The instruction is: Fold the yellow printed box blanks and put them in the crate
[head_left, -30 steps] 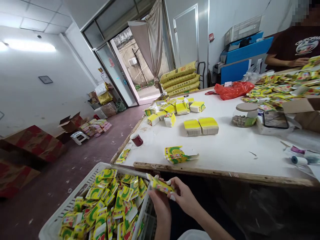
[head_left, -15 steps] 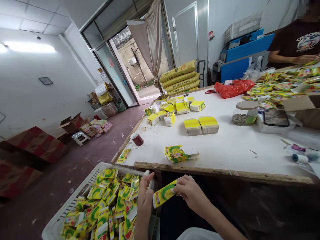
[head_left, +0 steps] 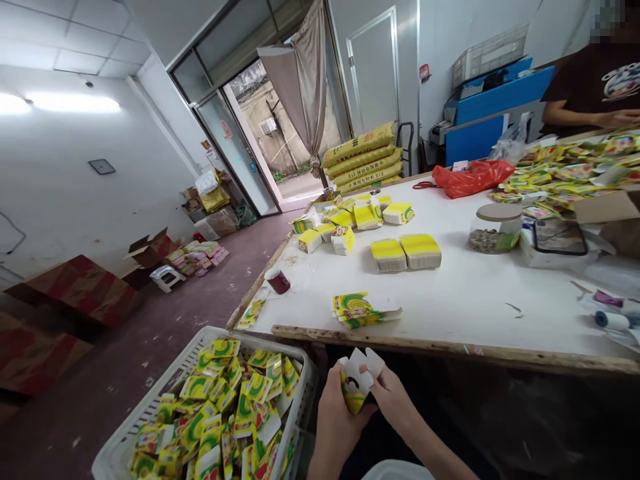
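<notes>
1 yellow-green printed card box (head_left: 355, 403), white flaps (head_left: 361, 360) open: L hand (head_left: 336, 410) cups body, R hand (head_left: 394, 395) pinches rim; adv. light grip, walls uncrushed.

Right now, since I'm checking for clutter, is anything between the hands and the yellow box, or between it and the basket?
Nothing visible stands between the left hand or right hand and the yellow box: both touch it. Toward the basket, the left hand and near rim intervene.

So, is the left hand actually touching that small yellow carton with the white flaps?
Touching: the head view shows the left hand cupped against the side of the small yellow carton.
</notes>
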The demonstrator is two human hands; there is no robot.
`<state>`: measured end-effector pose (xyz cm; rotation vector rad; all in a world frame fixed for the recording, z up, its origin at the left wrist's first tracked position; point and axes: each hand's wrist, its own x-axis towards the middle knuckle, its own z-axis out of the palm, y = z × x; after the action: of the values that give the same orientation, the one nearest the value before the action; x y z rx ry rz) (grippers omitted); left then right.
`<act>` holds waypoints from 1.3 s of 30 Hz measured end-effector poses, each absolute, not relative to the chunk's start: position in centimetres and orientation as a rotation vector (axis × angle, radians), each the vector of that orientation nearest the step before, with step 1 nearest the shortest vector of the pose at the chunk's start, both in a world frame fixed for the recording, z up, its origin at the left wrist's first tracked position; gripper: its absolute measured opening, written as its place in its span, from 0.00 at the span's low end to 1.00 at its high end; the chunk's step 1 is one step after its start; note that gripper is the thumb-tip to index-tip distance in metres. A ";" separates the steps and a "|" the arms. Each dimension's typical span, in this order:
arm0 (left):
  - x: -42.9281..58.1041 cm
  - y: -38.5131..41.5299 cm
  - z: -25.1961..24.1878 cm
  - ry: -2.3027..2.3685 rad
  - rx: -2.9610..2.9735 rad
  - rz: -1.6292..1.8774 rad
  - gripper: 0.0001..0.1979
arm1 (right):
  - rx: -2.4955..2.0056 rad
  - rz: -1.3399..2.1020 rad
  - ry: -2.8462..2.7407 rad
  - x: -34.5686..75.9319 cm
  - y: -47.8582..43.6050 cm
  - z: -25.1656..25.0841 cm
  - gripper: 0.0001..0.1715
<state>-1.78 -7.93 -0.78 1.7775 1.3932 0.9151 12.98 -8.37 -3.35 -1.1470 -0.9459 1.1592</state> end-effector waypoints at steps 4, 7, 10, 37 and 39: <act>-1.9 -7.8 -0.9 1.463 1.859 0.978 0.36 | -1.080 1.431 -0.817 13.5 -8.0 -2.8 0.34; -1.4 -8.1 -1.0 1.456 1.832 1.002 0.37 | -0.764 1.821 -0.634 13.1 -8.7 -2.6 0.35; -0.9 -8.3 -1.0 1.459 1.755 1.055 0.38 | -0.603 1.995 -0.534 11.9 -9.3 -3.3 0.34; -2.7 -7.3 -0.9 1.376 1.834 0.763 0.47 | -0.696 1.864 -0.487 13.4 -9.6 -4.5 0.20; -2.7 -7.5 -0.9 1.365 1.731 0.820 0.48 | -0.681 1.749 -0.678 13.5 -9.7 -3.7 0.21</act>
<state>-2.65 -7.46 -0.88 1.7314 1.3652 0.8198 13.55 -9.71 -3.67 -0.6810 -0.6780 1.7490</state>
